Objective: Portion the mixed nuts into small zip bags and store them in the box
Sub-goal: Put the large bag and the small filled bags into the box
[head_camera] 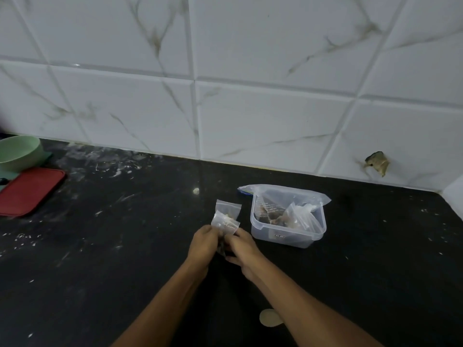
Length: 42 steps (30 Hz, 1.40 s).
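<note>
Both my hands meet at the middle of the black counter. My left hand (203, 244) and my right hand (241, 249) pinch a small clear zip bag (225, 221) between them, its top sticking up above my fingers. A second small zip bag (229, 206) lies just behind it. To the right stands a clear plastic box (288, 236), open, with several small filled zip bags (298, 216) of nuts inside. A larger clear bag (250, 189) with a blue strip lies behind the box.
A pale green bowl (17, 152) and a red lid (28, 191) sit at the far left of the counter. A round beige disc (269, 318) lies near my right forearm. The tiled wall runs along the back, with a corner at the right.
</note>
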{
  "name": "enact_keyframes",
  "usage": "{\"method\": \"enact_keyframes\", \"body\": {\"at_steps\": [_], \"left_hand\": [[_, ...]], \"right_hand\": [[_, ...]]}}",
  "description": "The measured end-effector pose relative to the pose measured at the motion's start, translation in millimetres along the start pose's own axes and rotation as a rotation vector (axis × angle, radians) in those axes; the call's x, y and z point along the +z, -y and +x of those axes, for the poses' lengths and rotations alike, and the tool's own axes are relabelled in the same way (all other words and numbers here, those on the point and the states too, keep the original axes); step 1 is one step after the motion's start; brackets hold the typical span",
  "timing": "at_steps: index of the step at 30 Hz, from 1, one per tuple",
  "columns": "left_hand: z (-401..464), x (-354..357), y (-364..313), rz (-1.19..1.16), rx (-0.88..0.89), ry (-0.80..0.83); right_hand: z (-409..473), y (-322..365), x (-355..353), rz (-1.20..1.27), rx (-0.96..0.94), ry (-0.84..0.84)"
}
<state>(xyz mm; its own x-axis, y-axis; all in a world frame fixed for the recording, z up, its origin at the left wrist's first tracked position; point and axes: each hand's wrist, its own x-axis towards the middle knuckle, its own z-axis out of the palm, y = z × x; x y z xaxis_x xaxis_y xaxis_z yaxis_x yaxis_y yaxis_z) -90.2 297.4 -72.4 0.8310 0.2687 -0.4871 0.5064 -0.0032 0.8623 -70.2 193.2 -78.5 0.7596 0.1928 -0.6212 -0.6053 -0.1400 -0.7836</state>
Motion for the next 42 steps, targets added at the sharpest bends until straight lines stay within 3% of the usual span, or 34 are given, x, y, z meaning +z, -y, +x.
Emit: {"method": "enact_keyframes", "body": {"at_steps": [5, 9, 13, 20, 23, 26, 29, 32, 42], "left_hand": [[-17.1, 3.3, -19.0, -0.009, 0.221, 0.072], [-25.8, 25.0, -48.3, 0.106, 0.437, 0.146], [-20.0, 58.7, -74.9, 0.174, 0.538, 0.203], [6.3, 106.5, -90.8, 0.368, 0.411, 0.286], [18.6, 113.2, -86.1, 0.433, 0.309, 0.272], [26.0, 120.3, -86.6, 0.582, 0.233, 0.261], [27.1, 124.9, -94.9, 0.795, 0.200, 0.276], [34.3, 128.2, -94.2, 0.920, 0.215, 0.369], [47.3, 138.4, -90.6, 0.999, 0.197, 0.485]], "right_hand": [[-16.6, 23.2, -17.7, 0.007, -0.101, 0.047], [-37.2, 62.5, -48.5, 0.019, -0.172, -0.034], [-52.1, 96.1, -84.5, 0.036, -0.160, -0.122], [-25.7, 108.5, -116.0, -0.050, 0.054, -0.374], [-13.7, 97.9, -121.6, -0.280, 0.194, -0.329], [3.5, 82.2, -127.4, -0.355, 0.067, -0.304], [4.1, 84.0, -126.9, -0.585, 0.183, -0.303], [8.6, 89.8, -128.0, -0.652, 0.187, -0.254], [29.0, 70.2, -138.5, -0.896, 0.162, -0.160]]}}
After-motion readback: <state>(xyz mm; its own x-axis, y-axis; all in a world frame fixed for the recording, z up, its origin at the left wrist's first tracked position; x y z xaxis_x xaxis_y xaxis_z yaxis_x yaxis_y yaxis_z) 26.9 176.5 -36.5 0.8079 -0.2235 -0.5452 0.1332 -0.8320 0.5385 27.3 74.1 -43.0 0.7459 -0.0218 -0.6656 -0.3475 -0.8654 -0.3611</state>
